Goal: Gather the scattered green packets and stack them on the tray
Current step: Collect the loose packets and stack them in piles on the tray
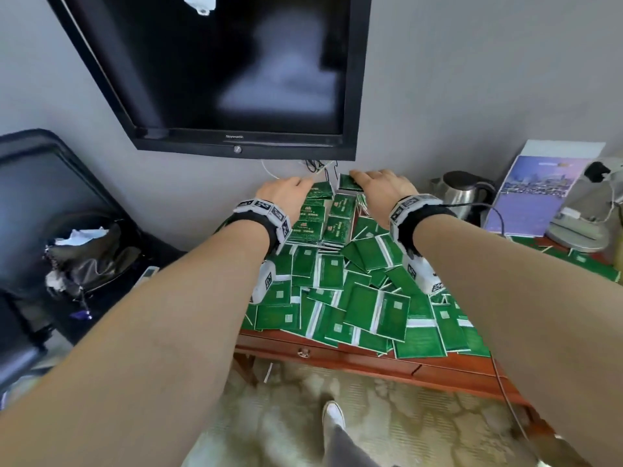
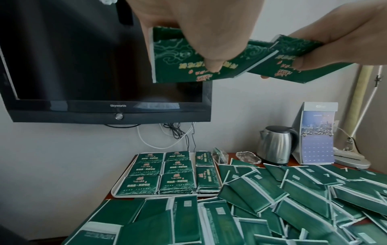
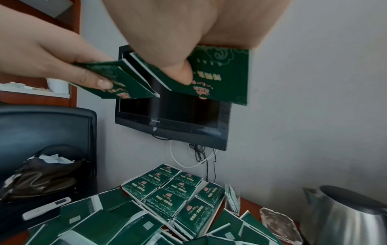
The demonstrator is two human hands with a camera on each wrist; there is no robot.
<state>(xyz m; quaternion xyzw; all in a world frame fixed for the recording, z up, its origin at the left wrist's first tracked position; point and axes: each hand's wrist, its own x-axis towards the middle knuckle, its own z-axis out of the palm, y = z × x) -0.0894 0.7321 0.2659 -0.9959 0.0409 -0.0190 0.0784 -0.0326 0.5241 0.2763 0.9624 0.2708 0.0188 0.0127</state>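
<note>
One black television point(image 1: 236, 62) fills the wall above a reddish wooden desk point(image 1: 371, 362), with a dark chair point(image 1: 40, 197) to the left carrying a dark bag point(image 1: 87, 254). Scattered green packets point(image 1: 364, 298) cover most of the desk top, overlapping at all angles, many lying with their plain backs and white strips up. At the far left corner of the desk sits a white tray point(image 2: 114, 190), and on it stacked packets point(image 2: 165, 170) stand in neat rows, printed faces up, touching one another side by side. To the right of the tray, near the wall, stand a steel kettle point(image 2: 276, 145) and a desk calendar point(image 2: 316, 136), with a glass ashtray point(image 2: 248, 157) just in front of the kettle.

Both hands are raised above the tray, close together. The left hand point(image 1: 286, 197) pinches a small bundle of packets point(image 2: 178, 54), thumb pressed on the printed face and the other fingers curled behind. The right hand point(image 1: 384, 187) pinches a second bundle point(image 3: 222, 73) the same way, its thumb point(image 3: 180, 74) on the front. The inner edges of the two bundles nearly meet; whether they touch cannot be told.
</note>
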